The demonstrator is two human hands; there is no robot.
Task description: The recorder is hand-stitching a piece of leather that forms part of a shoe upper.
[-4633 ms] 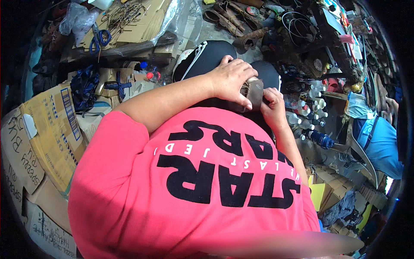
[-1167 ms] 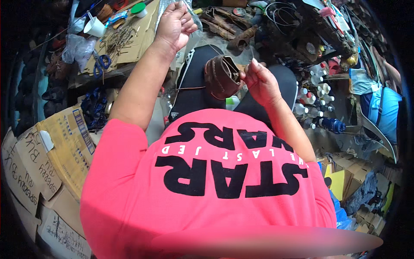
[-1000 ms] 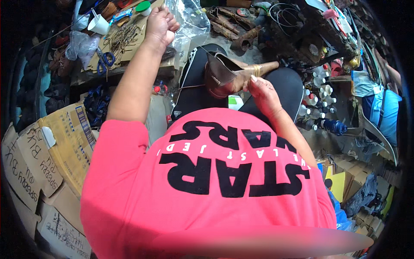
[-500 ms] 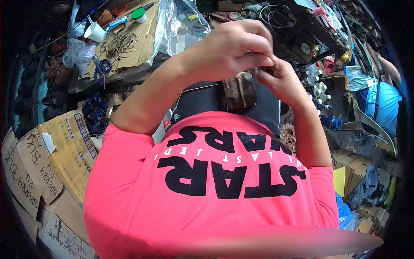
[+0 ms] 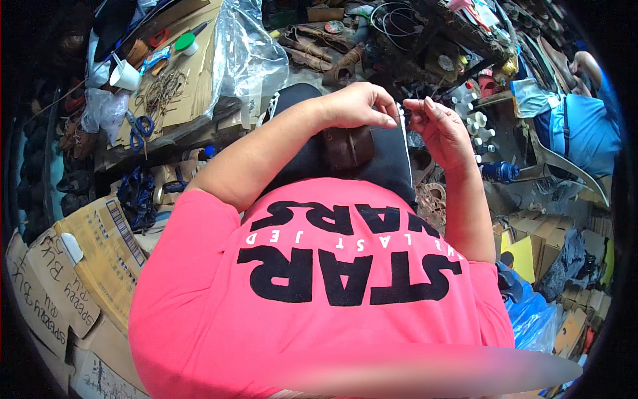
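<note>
Above my lap, both my hands are raised with a small gap between them. My left hand [image 5: 364, 106] bends down from the wrist, thumb and fingers closed in a pinch; whatever is in it is too small to make out. Facing it, my right hand [image 5: 444, 132] pinches thumb against forefinger, with a thin dark bit at the tips that I cannot name. A dark brown, boxy, leather-looking piece [image 5: 349, 149] rests on my dark-trousered lap, just below my left hand, which partly covers its top edge.
At the left, a cardboard-topped bench holds blue-handled scissors [image 5: 141, 131], a white cup [image 5: 125, 75], a green-lidded tub [image 5: 187, 44] and clear plastic sheeting [image 5: 249, 63]. Cardboard boxes [image 5: 100, 249] stand lower left. Several white-capped bottles [image 5: 480, 126] and another person in blue [image 5: 588, 136] are at right.
My hands have drawn apart from being together at the fingertips. The left hand has dropped lower, and the whole view has shifted slightly.
</note>
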